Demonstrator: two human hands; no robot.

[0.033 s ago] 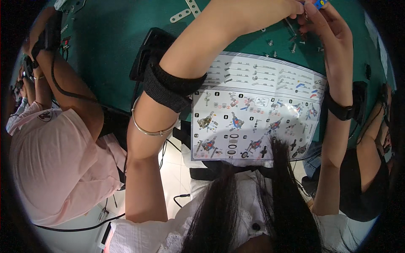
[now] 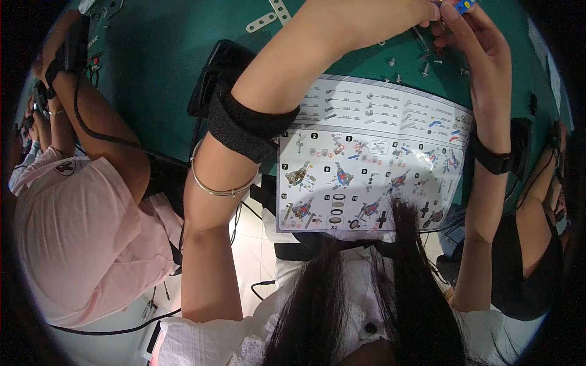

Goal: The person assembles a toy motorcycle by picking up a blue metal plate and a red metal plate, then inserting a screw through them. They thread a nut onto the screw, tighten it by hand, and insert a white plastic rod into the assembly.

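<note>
Both hands are raised to the top edge of the view over a green table (image 2: 159,67). My right hand (image 2: 473,36) pinches a small blue and yellow piece (image 2: 464,6). The fingers of my left hand (image 2: 415,13) are closed on the same piece from the left, and the frame edge partly cuts them off. A black band (image 2: 250,128) and a silver bangle (image 2: 220,183) circle my left forearm. A black strap (image 2: 494,160) sits on my right wrist. Below the hands lies a printed instruction sheet (image 2: 372,165) with pictured steps.
Several small screws (image 2: 421,64) lie on the table above the sheet. Two perforated metal strips (image 2: 268,17) lie at the top. A black device (image 2: 217,76) sits by my left arm. A person in pink (image 2: 79,232) sits left, another in black (image 2: 531,268) right.
</note>
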